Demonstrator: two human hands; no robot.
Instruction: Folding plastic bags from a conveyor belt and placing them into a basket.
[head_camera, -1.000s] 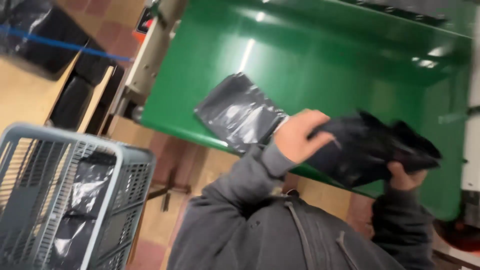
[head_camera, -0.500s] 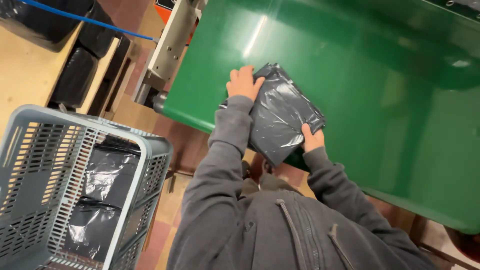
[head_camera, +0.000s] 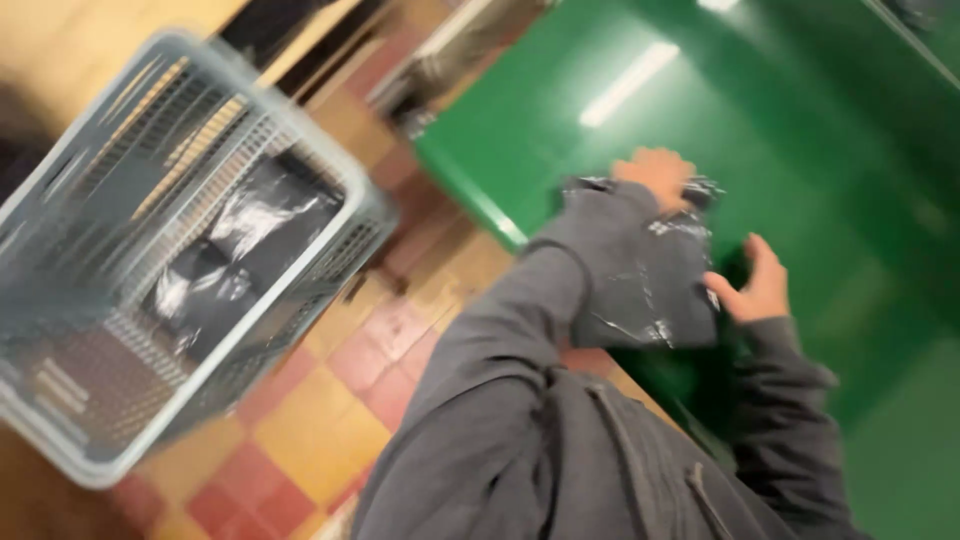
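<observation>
Grey plastic mailer bag (head_camera: 650, 290) lies flat on the green surface of the desk (head_camera: 800, 150), close to its near edge, with both hands at its borders. It is a dark grey, roughly rectangular pouch of thin glossy film, crinkled all over, with small white glints where the overhead light catches the creases; it looks flat and only slightly filled, though motion blur hides finer detail. The left hand (head_camera: 657, 172) rests on the far top edge of the bag, fingers curled down onto it, its grey sleeve crossing over part of the bag's upper left. The right hand (head_camera: 752, 288) touches the right side edge, thumb and fingers partly spread and lightly bent against the film rather than closed around it. Bright strips of reflected light lie on the green surface beyond the bag. To the left, apart from the desk, a light grey slatted plastic basket (head_camera: 90, 180) stands over the red and yellow tiled floor (head_camera: 330, 400), and more shiny dark bags (head_camera: 235, 250) lie inside it.
</observation>
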